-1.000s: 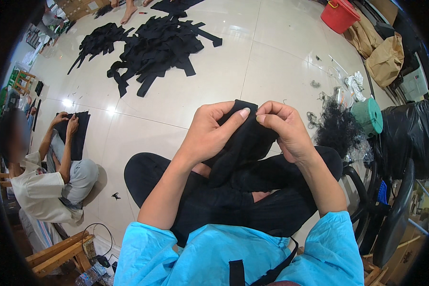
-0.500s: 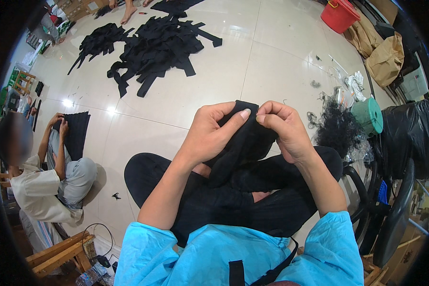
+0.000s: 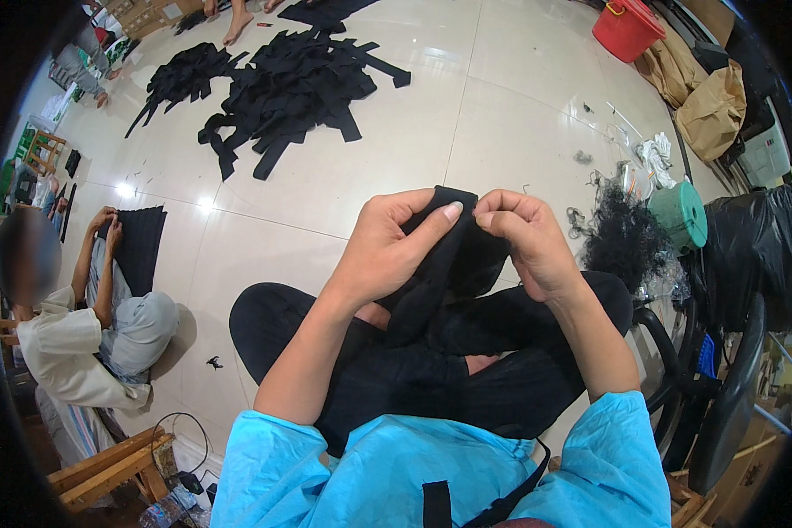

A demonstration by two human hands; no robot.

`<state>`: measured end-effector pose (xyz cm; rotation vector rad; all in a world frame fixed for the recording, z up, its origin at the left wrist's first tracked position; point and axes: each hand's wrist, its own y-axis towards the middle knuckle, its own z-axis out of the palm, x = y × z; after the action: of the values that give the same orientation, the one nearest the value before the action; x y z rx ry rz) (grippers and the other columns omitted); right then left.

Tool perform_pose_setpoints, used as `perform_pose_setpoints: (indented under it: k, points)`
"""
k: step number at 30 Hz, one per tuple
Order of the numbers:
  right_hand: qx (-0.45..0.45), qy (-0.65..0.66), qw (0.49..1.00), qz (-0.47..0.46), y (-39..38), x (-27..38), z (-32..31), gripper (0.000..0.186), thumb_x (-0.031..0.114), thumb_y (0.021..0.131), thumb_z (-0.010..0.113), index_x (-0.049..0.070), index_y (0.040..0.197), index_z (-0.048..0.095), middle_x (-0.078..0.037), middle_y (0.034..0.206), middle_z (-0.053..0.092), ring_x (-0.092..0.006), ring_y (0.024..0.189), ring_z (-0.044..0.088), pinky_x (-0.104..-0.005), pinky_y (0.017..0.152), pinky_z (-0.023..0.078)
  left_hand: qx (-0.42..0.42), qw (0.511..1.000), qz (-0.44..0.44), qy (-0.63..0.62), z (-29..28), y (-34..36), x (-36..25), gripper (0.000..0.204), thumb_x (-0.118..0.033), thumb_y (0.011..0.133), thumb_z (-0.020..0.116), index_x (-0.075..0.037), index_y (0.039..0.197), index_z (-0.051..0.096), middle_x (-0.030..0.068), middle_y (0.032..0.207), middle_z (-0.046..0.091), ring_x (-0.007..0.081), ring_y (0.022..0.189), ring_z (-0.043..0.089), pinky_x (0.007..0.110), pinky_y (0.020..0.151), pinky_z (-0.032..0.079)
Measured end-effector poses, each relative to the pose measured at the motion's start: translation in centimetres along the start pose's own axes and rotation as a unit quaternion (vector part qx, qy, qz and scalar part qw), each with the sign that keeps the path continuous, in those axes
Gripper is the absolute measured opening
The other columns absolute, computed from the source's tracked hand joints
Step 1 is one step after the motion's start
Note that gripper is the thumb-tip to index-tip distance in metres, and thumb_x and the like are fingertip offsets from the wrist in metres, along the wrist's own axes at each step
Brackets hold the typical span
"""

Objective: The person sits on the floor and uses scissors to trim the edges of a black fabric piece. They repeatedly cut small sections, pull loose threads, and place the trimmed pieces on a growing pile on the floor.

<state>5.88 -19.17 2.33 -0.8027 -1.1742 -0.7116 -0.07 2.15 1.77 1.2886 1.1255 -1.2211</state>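
Across a pale tiled floor [image 3: 414,132], a large heap of black fabric strips [image 3: 295,92] sprawls ahead and to the left of the left hand [image 3: 378,246], a smaller heap [image 3: 183,75] just beside it. Farther left of that hand, a co-worker in a light shirt [image 3: 62,339] sits holding a dark cloth panel [image 3: 141,246]. A wooden frame [image 3: 114,462] stands behind and to the left. To the right of the right hand [image 3: 528,233], a tangle of black fibres [image 3: 623,231] lies near a green spool [image 3: 685,216], with a black plastic covering [image 3: 757,255] beyond. A red bucket [image 3: 627,33] and a crumpled brown paper bag [image 3: 711,110] sit well ahead on that side.

Between the two hands, a piece of black cloth [image 3: 477,264] hangs in soft folds over crossed legs in black trousers [image 3: 519,343], its upper end turned into a flat band; dark against dark, its lower edge is hard to make out.

The left hand is clamped on the band, thumb on top and fingers behind. The right hand's thumb and forefinger are pinched together at the band's right edge; whether anything is between them is too small to tell.
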Motion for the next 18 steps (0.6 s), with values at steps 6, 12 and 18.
perform_pose_setpoints:
  k: [6, 12, 18]
  points:
    - [0.002, -0.006, 1.000, -0.005, 0.01, 0.02, 0.28, 0.009, 0.014, 0.096, 0.070, 0.005, 0.097, 0.072, 0.000, 0.092, 0.070, -0.0066, 0.088, 0.060, -0.0240, 0.086, 0.046, -0.006, 1.000, 0.010, -0.004, 0.19, -0.09, -0.10, 0.027, -0.022, 0.105, 0.066, 0.003, 0.108, 0.078, 0.0001, 0.076, 0.069, 0.0043, 0.068, 0.059, 0.022, 0.060, 0.046]
    - [0.006, 0.007, 1.000, -0.007, -0.04, -0.01, 0.19, 0.009, 0.014, 0.096, 0.070, 0.006, 0.097, 0.072, 0.001, 0.091, 0.069, -0.0063, 0.087, 0.060, -0.0237, 0.084, 0.046, 0.002, 1.000, 0.003, 0.015, 0.06, 0.00, -0.04, 0.026, -0.022, 0.105, 0.067, 0.002, 0.104, 0.078, 0.0000, 0.074, 0.067, 0.0050, 0.066, 0.058, 0.022, 0.058, 0.044]
    - [-0.001, 0.009, 1.000, -0.010, 0.03, -0.20, 0.30, 0.008, 0.012, 0.096, 0.069, 0.005, 0.098, 0.071, 0.000, 0.091, 0.069, -0.0059, 0.086, 0.060, -0.0230, 0.083, 0.046, -0.003, 1.000, 0.010, 0.010, 0.19, 0.02, -0.08, 0.026, -0.021, 0.105, 0.067, 0.002, 0.103, 0.078, 0.0002, 0.074, 0.068, 0.0050, 0.066, 0.058, 0.022, 0.058, 0.044]
